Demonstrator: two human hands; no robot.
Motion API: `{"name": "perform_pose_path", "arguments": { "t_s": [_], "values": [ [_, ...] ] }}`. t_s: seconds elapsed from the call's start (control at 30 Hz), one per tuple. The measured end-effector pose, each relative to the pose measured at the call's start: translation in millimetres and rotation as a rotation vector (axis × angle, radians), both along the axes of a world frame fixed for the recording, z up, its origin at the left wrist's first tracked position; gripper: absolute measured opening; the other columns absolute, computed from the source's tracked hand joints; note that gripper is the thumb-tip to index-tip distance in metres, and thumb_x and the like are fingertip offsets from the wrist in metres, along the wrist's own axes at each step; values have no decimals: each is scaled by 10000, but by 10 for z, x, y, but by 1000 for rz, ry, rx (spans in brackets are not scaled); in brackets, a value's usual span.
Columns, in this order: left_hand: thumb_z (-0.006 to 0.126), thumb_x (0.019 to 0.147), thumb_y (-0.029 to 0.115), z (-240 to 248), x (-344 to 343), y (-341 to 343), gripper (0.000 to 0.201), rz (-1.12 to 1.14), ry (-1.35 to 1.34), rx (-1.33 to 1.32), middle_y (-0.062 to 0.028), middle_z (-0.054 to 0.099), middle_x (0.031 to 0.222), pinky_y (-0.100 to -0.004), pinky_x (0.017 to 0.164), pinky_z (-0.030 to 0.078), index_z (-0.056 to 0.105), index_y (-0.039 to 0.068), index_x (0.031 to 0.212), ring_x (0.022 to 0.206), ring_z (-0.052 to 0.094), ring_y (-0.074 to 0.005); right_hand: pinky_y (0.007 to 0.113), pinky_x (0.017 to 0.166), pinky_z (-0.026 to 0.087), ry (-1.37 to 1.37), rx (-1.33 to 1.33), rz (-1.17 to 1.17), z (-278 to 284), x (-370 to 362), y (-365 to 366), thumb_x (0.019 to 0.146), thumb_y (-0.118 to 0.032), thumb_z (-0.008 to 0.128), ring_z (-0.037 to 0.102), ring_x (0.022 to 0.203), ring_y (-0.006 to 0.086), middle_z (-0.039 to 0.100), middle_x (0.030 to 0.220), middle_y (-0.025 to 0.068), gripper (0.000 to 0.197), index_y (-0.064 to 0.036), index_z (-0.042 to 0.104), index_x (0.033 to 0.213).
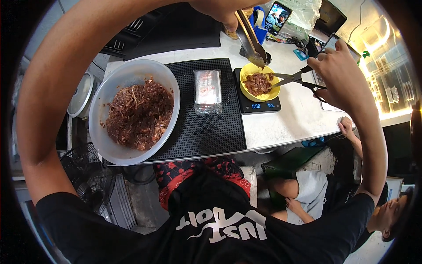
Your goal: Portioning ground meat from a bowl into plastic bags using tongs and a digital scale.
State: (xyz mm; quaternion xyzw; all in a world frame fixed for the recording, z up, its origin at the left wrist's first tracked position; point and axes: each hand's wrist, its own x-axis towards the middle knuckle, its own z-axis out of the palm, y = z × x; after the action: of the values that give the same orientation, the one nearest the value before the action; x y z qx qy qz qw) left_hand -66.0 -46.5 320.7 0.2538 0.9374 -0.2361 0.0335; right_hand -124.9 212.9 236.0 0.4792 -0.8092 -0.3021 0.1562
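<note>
My left hand [218,9], at the top edge and partly cut off, grips metal tongs [247,37] that point down over a yellow bowl [273,93]. Dark, wet bits of food cling to the tongs' tips. Closed around the handles of black-handled scissors [295,78] is my right hand [336,72]. The scissor blades reach in from the right, parted, over the bowl's rim. Inside the bowl lies sliced marinated meat [258,83]. Under it sits a black digital kitchen scale [246,107] with a lit display.
A big translucent bowl [97,136] of marinated meat [138,114] stands left on a black rubber mat [211,136]. Beside it lies a clear-wrapped packet [208,90]. A phone [278,17] and a laptop [323,81] are farther right. Another person's hand [346,126] rests at the table edge.
</note>
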Motion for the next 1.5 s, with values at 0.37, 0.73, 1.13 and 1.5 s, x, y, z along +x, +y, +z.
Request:
{"name": "perform_pose_path", "arguments": {
  "t_s": [0.37, 0.73, 1.13, 1.5],
  "values": [
    [790, 914, 209, -47, 23, -107, 169, -52, 21, 22, -108, 740, 861, -300, 655, 572, 771, 41, 919, 742, 670, -181, 430, 1017, 474, 19, 37, 3, 6, -38, -127, 723, -154, 852, 727, 800, 278, 693, 703, 86, 251, -108, 761, 951],
    [801, 893, 183, -20, -4, -11, 166, 58, -64, -10, -136, 752, 884, -336, 681, 603, 798, 24, 939, 764, 705, -223, 432, 1022, 452, -50, 27, -57, 83, -167, -46, 683, -235, 918, 717, 853, 284, 705, 771, 81, 455, -102, 746, 1083],
    [843, 841, 182, -193, -103, 32, 203, -98, 24, -2, -137, 771, 938, -353, 799, 604, 807, 41, 983, 868, 729, -252, 431, 998, 443, -67, -42, -61, 84, -168, 142, 673, -253, 949, 705, 854, 285, 706, 776, 88, 460, -102, 740, 1053],
    [821, 869, 169, -225, -106, 32, 191, -127, 27, -25, -151, 756, 1002, -354, 945, 566, 790, 21, 986, 980, 683, -247, 470, 852, 527, -50, -138, 11, 92, -224, 335, 721, -152, 913, 709, 882, 321, 719, 794, 113, 335, -120, 767, 1021]
  ]
}}
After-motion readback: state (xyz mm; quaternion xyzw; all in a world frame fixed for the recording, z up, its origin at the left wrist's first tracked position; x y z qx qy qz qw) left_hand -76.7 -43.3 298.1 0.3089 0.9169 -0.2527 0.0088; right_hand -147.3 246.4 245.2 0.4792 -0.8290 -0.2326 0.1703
